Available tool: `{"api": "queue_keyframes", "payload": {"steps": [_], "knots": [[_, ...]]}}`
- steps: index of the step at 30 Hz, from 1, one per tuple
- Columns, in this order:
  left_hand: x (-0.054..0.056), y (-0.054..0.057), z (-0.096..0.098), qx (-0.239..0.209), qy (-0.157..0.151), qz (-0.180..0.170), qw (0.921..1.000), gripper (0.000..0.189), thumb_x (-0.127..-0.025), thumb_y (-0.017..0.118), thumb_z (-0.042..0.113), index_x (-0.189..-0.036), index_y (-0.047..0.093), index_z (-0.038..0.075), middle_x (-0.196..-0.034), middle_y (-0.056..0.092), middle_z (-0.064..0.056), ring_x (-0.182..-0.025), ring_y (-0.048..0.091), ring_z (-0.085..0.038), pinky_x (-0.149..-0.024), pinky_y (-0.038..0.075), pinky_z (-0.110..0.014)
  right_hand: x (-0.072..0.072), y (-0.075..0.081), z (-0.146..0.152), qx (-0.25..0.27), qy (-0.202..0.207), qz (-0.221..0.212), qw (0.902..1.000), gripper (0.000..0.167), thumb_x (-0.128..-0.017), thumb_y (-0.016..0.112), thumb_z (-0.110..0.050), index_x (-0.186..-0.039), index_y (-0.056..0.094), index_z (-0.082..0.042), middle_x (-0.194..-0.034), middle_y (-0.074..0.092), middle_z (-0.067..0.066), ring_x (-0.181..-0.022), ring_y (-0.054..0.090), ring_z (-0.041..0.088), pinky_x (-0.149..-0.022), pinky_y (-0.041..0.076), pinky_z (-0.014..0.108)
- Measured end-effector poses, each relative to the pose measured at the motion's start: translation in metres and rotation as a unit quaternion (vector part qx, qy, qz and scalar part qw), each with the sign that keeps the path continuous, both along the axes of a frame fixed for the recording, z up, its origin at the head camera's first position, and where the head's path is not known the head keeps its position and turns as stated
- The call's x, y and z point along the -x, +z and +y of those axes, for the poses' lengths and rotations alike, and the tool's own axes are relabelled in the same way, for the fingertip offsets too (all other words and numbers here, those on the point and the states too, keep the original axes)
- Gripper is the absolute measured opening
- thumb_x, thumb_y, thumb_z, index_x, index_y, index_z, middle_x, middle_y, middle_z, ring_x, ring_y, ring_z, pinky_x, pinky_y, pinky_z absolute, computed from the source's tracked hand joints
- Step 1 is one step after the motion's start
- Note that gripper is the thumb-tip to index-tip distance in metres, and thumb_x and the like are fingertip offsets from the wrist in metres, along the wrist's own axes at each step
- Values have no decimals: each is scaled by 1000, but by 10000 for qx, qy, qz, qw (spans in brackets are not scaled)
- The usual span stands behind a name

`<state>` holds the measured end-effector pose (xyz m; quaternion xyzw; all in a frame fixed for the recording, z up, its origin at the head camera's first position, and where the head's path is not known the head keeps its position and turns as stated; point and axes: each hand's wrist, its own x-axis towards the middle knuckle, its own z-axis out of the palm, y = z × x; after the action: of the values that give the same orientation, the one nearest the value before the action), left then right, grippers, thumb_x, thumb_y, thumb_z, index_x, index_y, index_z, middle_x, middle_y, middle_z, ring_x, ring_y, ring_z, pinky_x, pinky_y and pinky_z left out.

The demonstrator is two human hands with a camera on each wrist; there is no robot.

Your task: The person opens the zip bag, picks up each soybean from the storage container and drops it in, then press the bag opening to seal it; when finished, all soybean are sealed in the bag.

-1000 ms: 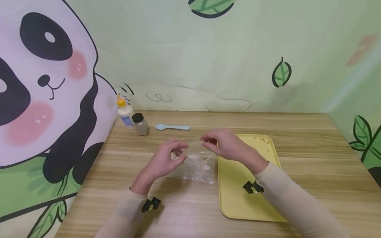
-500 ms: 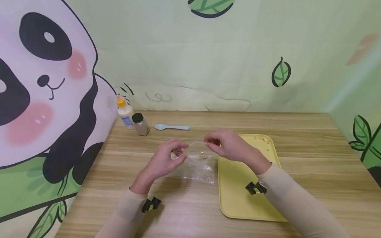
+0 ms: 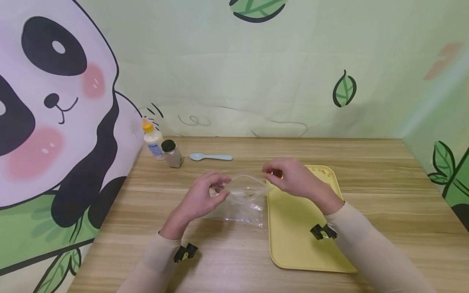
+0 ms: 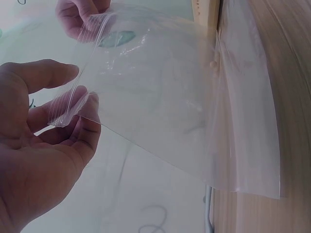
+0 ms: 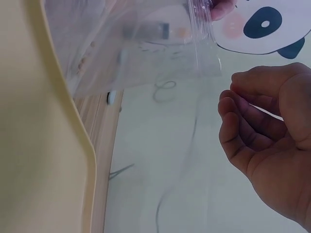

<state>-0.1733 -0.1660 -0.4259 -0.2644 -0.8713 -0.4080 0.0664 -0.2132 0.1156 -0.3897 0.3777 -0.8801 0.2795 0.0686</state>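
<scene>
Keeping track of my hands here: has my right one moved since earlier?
Yes: the right hand has shifted right, farther across the yellow tray.

Pale spoon [image 3: 216,157] near black-capped jar [image 3: 173,155] and bottle [image 3: 153,141]

One bag [image 3: 243,209], one tray [image 3: 304,248], one spoon [image 3: 211,157]

One left hand [image 3: 201,196] and one right hand [image 3: 296,178] make two. Between them is the single bag. Below the right hand lies the tray, bearing several pellets [image 3: 323,172] too tiny to count surely. Beyond the left hand are one bottle [image 3: 153,140], one jar [image 3: 172,155] and the spoon. One black fitting [image 3: 179,254] sits behind each hand, two in all.
</scene>
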Motion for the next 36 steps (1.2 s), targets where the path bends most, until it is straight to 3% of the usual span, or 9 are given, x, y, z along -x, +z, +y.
{"api": "queue_keyframes", "payload": {"steps": [18, 28, 36], "knots": [[2, 4, -1, 32, -7, 95, 9999, 28, -82, 73, 4, -110, 68, 0, -103, 68, -12, -83, 64, -16, -77, 57, -29, 9, -9, 33, -72, -559, 25, 9984, 6, -88, 68, -9, -92, 72, -7, -78, 67, 0, -68, 55, 9, -61, 50, 26], [1, 2, -2, 38, 40, 77, 10000, 29, -82, 73, 4, -110, 68, 1, -102, 67, -8, -83, 64, -15, -77, 57, -28, 10, -26, 62, -112, -797, 20, 9968, 5, -86, 70, -7, -90, 71, -6, -77, 67, 0, -65, 54, 8, -59, 49, 25], [0, 2, -2, -1, 27, 64, 10000, 29, -82, 73, 4, -110, 68, 1, -102, 67, -7, -83, 64, -15, -76, 57, -29, 6, -37, 84, -247, -990, -218, 9945, 6, -86, 69, -6, -91, 71, -5, -79, 68, 1, -67, 55, 8, -59, 49, 24]]}}
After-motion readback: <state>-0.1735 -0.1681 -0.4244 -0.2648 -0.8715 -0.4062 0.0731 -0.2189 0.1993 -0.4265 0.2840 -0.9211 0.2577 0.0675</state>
